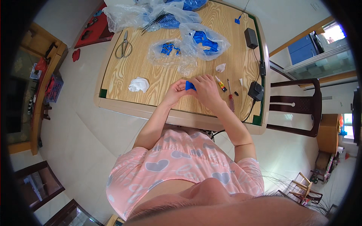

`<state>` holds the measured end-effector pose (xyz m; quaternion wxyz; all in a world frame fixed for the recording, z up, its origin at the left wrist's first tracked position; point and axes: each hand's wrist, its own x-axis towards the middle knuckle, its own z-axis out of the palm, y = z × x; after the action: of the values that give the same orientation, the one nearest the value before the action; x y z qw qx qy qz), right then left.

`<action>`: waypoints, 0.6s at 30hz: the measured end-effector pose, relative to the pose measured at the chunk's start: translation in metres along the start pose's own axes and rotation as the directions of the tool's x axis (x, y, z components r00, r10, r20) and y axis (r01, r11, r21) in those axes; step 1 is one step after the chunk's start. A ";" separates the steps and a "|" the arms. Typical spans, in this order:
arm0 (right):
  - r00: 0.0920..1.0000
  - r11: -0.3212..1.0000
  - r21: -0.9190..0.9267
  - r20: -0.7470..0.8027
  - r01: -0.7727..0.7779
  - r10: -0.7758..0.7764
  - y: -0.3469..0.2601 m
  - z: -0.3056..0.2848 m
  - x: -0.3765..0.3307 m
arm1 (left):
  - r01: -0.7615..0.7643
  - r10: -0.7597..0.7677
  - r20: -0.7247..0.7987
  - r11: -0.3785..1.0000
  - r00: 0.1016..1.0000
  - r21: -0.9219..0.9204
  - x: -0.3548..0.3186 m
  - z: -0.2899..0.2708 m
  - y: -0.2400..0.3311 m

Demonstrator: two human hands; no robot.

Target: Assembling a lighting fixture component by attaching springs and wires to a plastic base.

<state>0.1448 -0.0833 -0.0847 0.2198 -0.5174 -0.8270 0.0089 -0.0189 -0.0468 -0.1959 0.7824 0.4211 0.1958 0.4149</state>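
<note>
A small blue flat-sided piece (pixel 190 86), apparently plastic, is held between my two hands over the near edge of the wooden table. My left hand (pixel 175 92) grips its left side with fingers and thumb. Curled over the piece from the right, my right hand (pixel 206 89) hides much of it. Just right of that hand lie a yellow-and-black glue tube (pixel 221 84) and a screwdriver (pixel 231 101). Beyond the hands, one clear bag (pixel 205 42) holds blue pieces, and another clear bag (pixel 166 49) holds smaller blue pieces with brass-coloured bits.
Scissors (pixel 124 47) and a crumpled white tissue (pixel 138 84) lie on the left of the table (pixel 128 71). Large plastic bags (pixel 151 17) fill its far side. A black adapter (pixel 256 91) with cables and a black box (pixel 250 38) sit rightward. A dark chair (pixel 296 100) stands beyond.
</note>
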 end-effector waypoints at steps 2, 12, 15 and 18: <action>1.000 1.000 -0.005 0.003 0.003 -0.003 0.000 0.000 0.000 | -0.005 0.005 0.007 1.000 1.000 -0.002 0.000 0.000 0.001; 1.000 1.000 -0.013 0.016 -0.006 0.006 0.000 0.001 0.000 | 0.004 -0.003 -0.015 1.000 1.000 0.013 0.000 0.001 0.000; 0.999 1.000 -0.019 0.031 -0.009 0.010 -0.001 0.000 0.001 | 0.007 -0.007 -0.021 1.000 1.000 0.014 -0.001 0.001 -0.001; 1.000 1.000 -0.024 0.026 0.001 0.000 0.000 0.001 0.000 | 0.001 -0.001 -0.014 1.000 1.000 0.003 0.000 0.000 0.000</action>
<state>0.1443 -0.0831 -0.0852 0.2029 -0.5198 -0.8298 0.0057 -0.0188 -0.0475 -0.1962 0.7806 0.4190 0.2020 0.4174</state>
